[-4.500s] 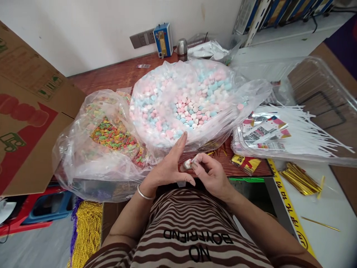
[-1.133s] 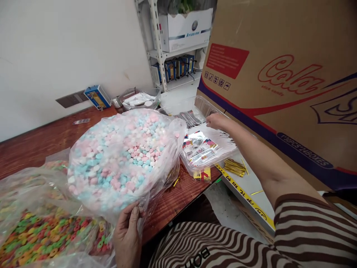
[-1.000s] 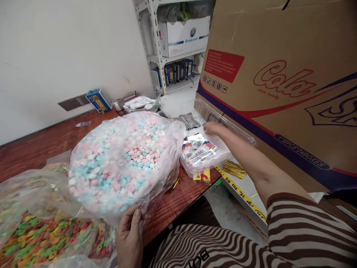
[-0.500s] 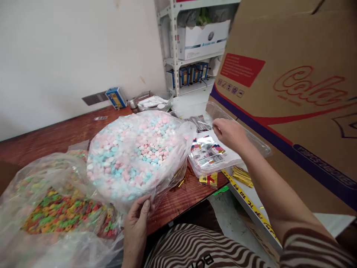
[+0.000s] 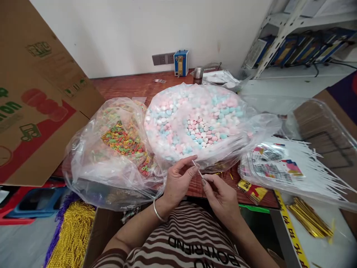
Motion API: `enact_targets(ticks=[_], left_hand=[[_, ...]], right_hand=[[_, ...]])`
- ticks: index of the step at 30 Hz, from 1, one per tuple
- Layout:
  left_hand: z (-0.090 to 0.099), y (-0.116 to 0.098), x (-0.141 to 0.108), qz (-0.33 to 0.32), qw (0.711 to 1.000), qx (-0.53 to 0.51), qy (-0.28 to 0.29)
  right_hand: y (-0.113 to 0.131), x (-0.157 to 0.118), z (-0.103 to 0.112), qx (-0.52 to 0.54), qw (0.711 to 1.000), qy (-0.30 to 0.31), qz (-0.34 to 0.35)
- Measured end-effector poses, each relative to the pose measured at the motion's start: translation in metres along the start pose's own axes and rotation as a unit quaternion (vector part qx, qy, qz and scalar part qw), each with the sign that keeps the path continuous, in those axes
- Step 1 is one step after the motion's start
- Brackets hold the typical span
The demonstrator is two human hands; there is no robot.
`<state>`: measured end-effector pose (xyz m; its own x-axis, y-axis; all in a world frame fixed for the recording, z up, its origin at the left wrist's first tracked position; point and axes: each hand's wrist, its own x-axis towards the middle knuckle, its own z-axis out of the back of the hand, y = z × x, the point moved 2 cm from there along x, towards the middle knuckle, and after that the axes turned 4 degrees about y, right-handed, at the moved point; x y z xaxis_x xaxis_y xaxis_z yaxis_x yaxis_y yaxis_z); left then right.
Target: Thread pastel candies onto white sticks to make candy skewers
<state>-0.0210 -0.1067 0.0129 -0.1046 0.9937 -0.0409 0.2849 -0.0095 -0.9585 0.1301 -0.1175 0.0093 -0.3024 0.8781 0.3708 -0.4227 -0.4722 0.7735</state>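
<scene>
A thin white stick (image 5: pixel 198 168) spans the gap between my two hands, in front of the big bag. My left hand (image 5: pixel 177 180) pinches its upper end between thumb and fingers. The lower end is pinched by my right hand (image 5: pixel 221 193). Just beyond them lies a large clear plastic bag (image 5: pixel 178 111) full of pink, blue and white candies (image 5: pixel 203 131). To its left rests another clear bag (image 5: pixel 111 171) with small multicoloured rings (image 5: pixel 122 139). On the right, a clear plastic tray (image 5: pixel 251 178) holds many similar white sticks (image 5: pixel 320 163) and printed packets (image 5: pixel 279 163).
Gold twist ties (image 5: pixel 309 217) lie at the lower right, near a yellow packet (image 5: pixel 253 190). A cardboard box (image 5: pixel 50 111) stands at the left. Toward the wall are a blue device (image 5: pixel 181 63) and a metal cup (image 5: pixel 198 75). Gold fringe (image 5: pixel 74 234) hangs lower left.
My right hand has come from over the tray to the front of the candy bag, now with a white stick. My left hand has left the bag's edge and grips the stick. The view has swung left.
</scene>
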Motion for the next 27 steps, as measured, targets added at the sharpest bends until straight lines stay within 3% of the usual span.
enact_targets(ticks=[5,9,11,13,15,16,18,22,24,27], left_hand=[[0.007,-0.002,0.000,-0.012,1.000,0.003,-0.007],[0.023,-0.012,0.009,-0.053,0.993,-0.075,-0.073],[0.033,-0.020,0.015,-0.059,0.984,-0.127,-0.110],[0.038,-0.024,0.017,-0.034,0.979,-0.169,-0.109],[0.035,-0.020,0.015,0.004,0.980,-0.182,-0.074],[0.032,-0.015,0.012,0.021,0.983,-0.177,-0.053],[0.024,-0.004,0.005,0.043,0.988,-0.149,-0.012],[0.012,0.002,0.004,0.052,0.992,-0.003,0.114],[0.010,-0.007,0.020,0.026,0.978,0.111,0.177],[0.011,-0.028,0.070,-0.083,0.937,0.303,0.151]], right_hand=[[0.000,-0.003,-0.011,0.035,0.999,0.034,-0.018],[0.009,-0.011,-0.004,-0.078,0.983,-0.131,0.100],[0.015,-0.016,-0.002,-0.091,0.970,-0.159,0.158],[0.016,-0.014,-0.005,-0.019,0.987,-0.107,0.121],[0.012,-0.007,-0.014,0.106,0.992,-0.063,0.005],[0.009,-0.002,-0.018,0.170,0.982,-0.066,-0.049],[0.005,0.009,-0.022,0.281,0.947,-0.106,-0.111],[-0.001,0.029,-0.010,0.409,0.887,-0.182,-0.115],[-0.006,0.035,0.003,0.418,0.878,-0.199,-0.122],[-0.019,0.037,0.018,0.388,0.888,-0.191,-0.157]])
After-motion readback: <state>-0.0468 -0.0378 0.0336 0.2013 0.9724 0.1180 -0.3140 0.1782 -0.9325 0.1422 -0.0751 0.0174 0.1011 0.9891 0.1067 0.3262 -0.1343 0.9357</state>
